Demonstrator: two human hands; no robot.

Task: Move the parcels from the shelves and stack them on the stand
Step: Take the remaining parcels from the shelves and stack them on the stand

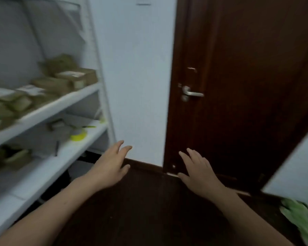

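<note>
Holding nothing in left hand (112, 166) or right hand (199, 173), both loose and spread above floor (140, 210), well apart from small brown parcels (73, 77) lying blurred on white shelves (61, 102) at left; probably light, stiff cardboard, best clasped across opposite sides; stand unseen.

Small parcel storeroom. White metal shelving (61, 103) loaded with brown cardboard parcels (75, 77), yellow tape roll (78, 135) one shelf down. Dark brown wooden door (247, 68), silver lever handle (192, 93).
</note>
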